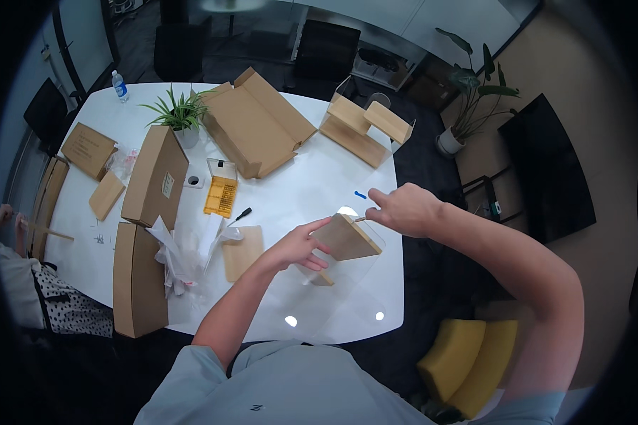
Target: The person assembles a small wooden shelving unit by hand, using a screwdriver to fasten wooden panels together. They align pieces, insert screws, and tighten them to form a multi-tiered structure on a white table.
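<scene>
Over the near right part of the table, a light wooden board [347,239] stands tilted, joined to or leaning on a clear panel [365,273]. My left hand [298,249] grips the board's left side, thumb and fingers around it. The fingers of my right hand [407,210] are pinched on a thin metal piece [359,219] at the board's upper right edge; its kind is too small to tell. A second small wooden piece [324,278] shows beneath. To the left lie a flat wooden board [243,253] and a black-handled screwdriver [243,214].
An open orange tool case [221,196], a potted plant [184,120] and cardboard boxes [154,177] stand left of my work. An open carton [262,124] and a wooden shelf unit with clear panels [358,131] are behind. Another person's hands [13,221] hold a wooden strip at far left.
</scene>
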Available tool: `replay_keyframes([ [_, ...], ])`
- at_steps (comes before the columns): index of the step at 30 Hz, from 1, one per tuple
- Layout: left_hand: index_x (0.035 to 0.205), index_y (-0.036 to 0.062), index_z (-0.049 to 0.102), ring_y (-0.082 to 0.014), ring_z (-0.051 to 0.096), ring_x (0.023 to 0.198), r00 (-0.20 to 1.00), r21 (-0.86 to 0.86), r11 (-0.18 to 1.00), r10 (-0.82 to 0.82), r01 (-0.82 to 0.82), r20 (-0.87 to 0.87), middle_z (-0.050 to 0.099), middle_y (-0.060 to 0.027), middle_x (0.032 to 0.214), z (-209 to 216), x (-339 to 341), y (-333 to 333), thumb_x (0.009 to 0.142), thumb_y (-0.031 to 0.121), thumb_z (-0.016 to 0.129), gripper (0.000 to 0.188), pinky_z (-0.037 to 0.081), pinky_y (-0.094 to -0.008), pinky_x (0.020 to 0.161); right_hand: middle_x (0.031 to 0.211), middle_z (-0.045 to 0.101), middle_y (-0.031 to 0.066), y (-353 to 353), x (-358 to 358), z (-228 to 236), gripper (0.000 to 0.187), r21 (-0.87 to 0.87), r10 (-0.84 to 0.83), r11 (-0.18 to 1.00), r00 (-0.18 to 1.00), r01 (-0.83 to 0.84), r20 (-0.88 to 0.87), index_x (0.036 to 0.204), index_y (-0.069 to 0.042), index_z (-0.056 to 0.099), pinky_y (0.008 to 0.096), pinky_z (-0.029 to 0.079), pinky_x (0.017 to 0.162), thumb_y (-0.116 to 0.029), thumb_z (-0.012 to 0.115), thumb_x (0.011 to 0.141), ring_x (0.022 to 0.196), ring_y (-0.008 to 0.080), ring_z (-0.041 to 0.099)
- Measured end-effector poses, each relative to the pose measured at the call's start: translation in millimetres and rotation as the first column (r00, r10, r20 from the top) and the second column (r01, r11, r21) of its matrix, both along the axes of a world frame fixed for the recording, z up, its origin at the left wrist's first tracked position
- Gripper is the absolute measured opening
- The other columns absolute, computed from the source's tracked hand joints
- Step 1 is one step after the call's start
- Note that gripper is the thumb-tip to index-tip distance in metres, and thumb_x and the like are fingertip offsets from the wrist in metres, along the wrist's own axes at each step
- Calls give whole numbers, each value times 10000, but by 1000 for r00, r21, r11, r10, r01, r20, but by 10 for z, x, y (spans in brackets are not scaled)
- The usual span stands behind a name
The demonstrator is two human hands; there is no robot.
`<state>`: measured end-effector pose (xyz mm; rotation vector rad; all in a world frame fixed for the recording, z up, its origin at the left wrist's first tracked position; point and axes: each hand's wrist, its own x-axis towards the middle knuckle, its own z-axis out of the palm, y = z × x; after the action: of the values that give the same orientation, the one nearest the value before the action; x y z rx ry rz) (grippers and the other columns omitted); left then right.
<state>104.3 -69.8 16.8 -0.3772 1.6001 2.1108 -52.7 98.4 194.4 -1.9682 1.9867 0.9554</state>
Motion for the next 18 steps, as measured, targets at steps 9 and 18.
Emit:
replay_keyframes([
  [9,1679,251,208,-313,775,978,1000,-9,1000,-14,14,-5,638,-250,1336,-25,-9,-23,1004,-60,320,752,678,-361,843,924,761,164,-238,106,-104,165,34,-556,831,825,555,105,1050,-15,769,380,606,731,-116,729,926,826,291,756],
  [18,1678,266,213,-307,776,981,1000,49,999,-19,20,-15,625,-262,1363,-130,38,-103,982,-60,313,775,671,-363,862,984,731,137,-274,21,-99,177,-14,-528,843,834,537,161,1036,10,760,348,590,736,-139,736,944,873,244,723],
])
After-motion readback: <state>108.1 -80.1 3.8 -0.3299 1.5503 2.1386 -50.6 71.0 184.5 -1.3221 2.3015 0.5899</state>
